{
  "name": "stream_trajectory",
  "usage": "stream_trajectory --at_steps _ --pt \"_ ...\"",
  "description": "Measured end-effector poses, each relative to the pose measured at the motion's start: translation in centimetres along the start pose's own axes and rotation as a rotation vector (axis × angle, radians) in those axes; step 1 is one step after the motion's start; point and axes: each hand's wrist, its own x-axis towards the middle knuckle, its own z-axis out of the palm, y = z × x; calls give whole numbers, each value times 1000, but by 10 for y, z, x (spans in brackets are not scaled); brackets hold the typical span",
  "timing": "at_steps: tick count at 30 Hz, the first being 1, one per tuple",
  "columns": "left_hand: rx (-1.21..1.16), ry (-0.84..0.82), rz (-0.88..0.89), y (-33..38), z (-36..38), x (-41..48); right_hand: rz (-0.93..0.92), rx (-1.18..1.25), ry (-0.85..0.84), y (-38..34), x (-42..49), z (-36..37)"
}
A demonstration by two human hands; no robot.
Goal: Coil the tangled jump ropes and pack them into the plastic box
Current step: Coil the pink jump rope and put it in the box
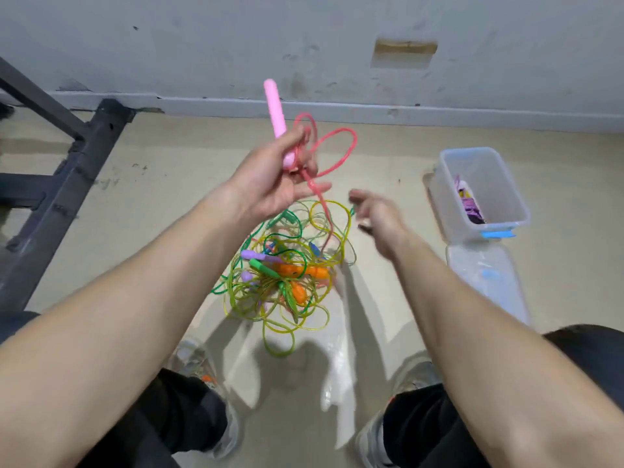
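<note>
- Our left hand (277, 184) grips the pink handle (274, 106).
- Our right hand (378, 217), at four o'clock, hangs loose, empty.
- Tangled ropes (287, 278) lie at six o'clock.

Logged on floor (388, 157), centre: tangled ropes (287, 275). Right of these: plastic box (496, 184), coiled rope (467, 204) inside. Nearer, against box: lid (486, 282). Far left: metal frame (67, 184). Behind: wall (202, 45).

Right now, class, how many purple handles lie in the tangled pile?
2: one purple handle at the upper left of the pile, another just below. Others may be hidden.
</note>
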Motion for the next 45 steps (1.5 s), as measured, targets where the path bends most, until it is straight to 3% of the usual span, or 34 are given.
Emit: stream_trajectory --at_steps 2,4,8,10,12,15,17,20,24,27,29,33,38,39,43,45 --pt "-92 16 17 15 13 1 -60 -227 -265 23 -12 32" --pt "-154 57 69 28 18 2 -53 -270 -408 36 -26 57" --pt "-158 212 234 61 -5 5 -44 -387 -420 66 -30 58" --pt "75 338 332 58 -34 10 -18 -425 -280 73 -24 40" --pt "428 423 386 33 -61 16 59 -269 -196 62 -24 24" --pt "839 332 309 -23 -83 15 91 59 -229 17 -26 18" --pt "898 210 224 -62 -87 11 78 194 -285 -19 -32 21" --pt "742 49 132 -101 -73 2 46 301 -289 -65 -42 27" --pt "426 -41 -104 -115 -50 -9 -17 542 -179 -112 -42 21" --pt "563 -96 -78 -109 -52 -18 -79 567 6 -131 -34 0" --pt "703 -59 -22 -97 -52 -19 -96 533 152 -125 -25 -14" --pt "538 119 12 -65 -38 -16 -44 382 288 -97 -25 -26" --pt "340 131 14 -19 3 -7 -39 -232 252 -3 -22 -2" --pt "321 115 5 -10 10 -5 -40 -290 197 12 -29 6" --pt "162 58 5 24 38 -4 -30 -341 -343 42 -58 46" --pt "89 83 68 44 41 -7 -72 -426 -348 53 -58 57"
